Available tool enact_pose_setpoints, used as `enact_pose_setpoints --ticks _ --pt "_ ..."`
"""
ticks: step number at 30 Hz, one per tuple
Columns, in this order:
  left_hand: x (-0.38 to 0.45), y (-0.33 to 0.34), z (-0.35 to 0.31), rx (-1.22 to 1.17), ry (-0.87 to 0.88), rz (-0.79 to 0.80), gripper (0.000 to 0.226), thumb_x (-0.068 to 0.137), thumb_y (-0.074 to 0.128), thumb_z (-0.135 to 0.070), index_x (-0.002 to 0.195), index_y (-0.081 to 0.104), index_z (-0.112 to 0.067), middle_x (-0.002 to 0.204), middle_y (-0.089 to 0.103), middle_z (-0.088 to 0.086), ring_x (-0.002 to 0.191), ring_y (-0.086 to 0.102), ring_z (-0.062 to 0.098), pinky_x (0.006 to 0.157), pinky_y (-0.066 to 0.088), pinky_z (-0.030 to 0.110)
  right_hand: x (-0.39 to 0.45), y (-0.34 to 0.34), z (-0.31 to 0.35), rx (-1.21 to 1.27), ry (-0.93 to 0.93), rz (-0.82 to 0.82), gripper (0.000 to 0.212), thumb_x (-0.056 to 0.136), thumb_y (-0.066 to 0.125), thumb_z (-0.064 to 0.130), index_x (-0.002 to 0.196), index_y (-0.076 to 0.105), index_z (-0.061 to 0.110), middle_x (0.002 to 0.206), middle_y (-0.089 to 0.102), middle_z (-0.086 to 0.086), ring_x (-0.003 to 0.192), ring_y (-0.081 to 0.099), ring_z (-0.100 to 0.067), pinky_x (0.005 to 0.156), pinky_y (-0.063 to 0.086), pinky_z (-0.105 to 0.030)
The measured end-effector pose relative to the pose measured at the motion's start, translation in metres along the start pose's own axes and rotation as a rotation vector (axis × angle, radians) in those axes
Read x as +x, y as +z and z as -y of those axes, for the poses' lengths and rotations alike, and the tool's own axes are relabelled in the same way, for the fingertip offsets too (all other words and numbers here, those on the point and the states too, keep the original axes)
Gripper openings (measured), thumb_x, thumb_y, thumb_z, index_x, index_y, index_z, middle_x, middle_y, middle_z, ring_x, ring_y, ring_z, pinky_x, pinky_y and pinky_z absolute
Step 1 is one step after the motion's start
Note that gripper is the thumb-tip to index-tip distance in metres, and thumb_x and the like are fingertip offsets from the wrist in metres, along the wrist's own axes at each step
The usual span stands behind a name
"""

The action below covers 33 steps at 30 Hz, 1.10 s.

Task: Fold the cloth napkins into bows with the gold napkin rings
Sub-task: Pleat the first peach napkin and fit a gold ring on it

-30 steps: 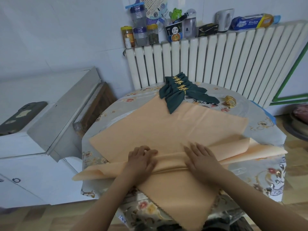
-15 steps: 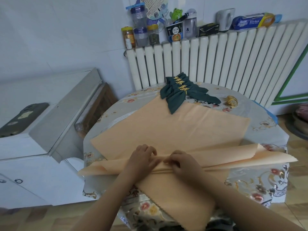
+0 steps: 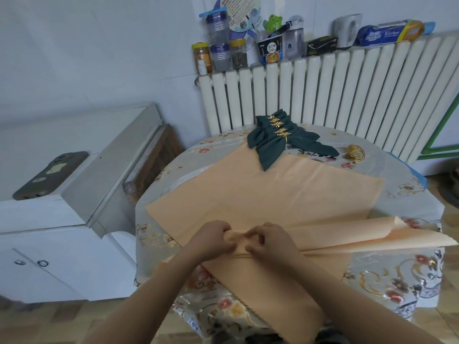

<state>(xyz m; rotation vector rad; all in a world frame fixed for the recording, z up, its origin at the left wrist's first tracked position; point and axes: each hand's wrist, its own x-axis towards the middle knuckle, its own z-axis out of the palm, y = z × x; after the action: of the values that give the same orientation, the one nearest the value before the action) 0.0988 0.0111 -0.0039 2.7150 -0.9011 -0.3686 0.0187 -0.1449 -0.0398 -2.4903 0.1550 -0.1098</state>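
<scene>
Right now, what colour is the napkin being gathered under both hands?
Peach-orange, plain with no pattern; the peach napkin shows clearly in the head view.

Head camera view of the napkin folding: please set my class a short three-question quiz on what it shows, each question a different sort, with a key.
1. True or false: both hands are gathering the peach napkin at its middle.
2. Multiple choice: where do the finished dark green bows lie? A) at the table's far side, near the radiator B) on the white cabinet C) on the floor
3. Fill in: the loose gold napkin rings sit to the ____ of the green bows.

Key:
1. True: the left hand and the right hand pinch it close together.
2. A
3. right
</scene>
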Motion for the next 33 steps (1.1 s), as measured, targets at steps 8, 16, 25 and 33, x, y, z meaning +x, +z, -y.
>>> enact_pose_setpoints --ticks 8,16,25,33 --pt "-0.020 -0.003 -0.024 -0.308 0.006 0.238 0.022 0.084 0.046 -0.035 0.076 0.053 -0.016 0.072 0.046 0.005 0.070 0.042 0.016 0.063 0.031 0.030 -0.001 -0.012 -0.006 0.086 0.003 0.118 0.033 0.088 0.057 0.018 0.121 0.063 0.018 0.105 0.053 -0.004 0.105 0.055 -0.018 0.084 0.032 -0.013" --pt "-0.013 -0.010 -0.022 -0.197 0.116 0.352 0.053 0.083 0.038 0.004 0.123 0.063 -0.020 0.105 0.064 0.006 0.087 0.052 0.014 0.082 0.043 0.030 -0.017 -0.021 -0.002 0.036 0.018 0.159 0.036 0.086 0.062 0.039 0.072 0.067 0.006 0.092 0.057 -0.008 0.097 0.045 -0.007 0.081 0.036 -0.021" --pt "-0.021 0.038 -0.014 -0.170 0.337 -0.073 0.042 0.095 0.045 -0.010 0.137 0.042 -0.011 0.142 0.041 0.004 0.134 0.033 0.015 0.106 0.016 0.009 -0.011 -0.043 0.001 -0.092 -0.004 0.199 0.028 0.076 0.064 0.024 0.055 0.045 0.020 0.083 0.064 -0.008 0.071 0.052 -0.016 0.064 0.038 -0.029" --pt "-0.014 0.062 -0.020 0.095 0.349 -0.015 0.072 0.086 0.001 -0.057 0.150 0.002 -0.024 0.148 -0.012 -0.016 0.143 -0.008 0.004 0.117 -0.001 0.023 -0.010 -0.049 -0.023 -0.040 -0.128 0.187 0.029 0.067 0.065 0.011 0.063 0.039 0.024 0.090 0.055 -0.005 0.083 0.055 -0.024 0.071 0.042 -0.029"
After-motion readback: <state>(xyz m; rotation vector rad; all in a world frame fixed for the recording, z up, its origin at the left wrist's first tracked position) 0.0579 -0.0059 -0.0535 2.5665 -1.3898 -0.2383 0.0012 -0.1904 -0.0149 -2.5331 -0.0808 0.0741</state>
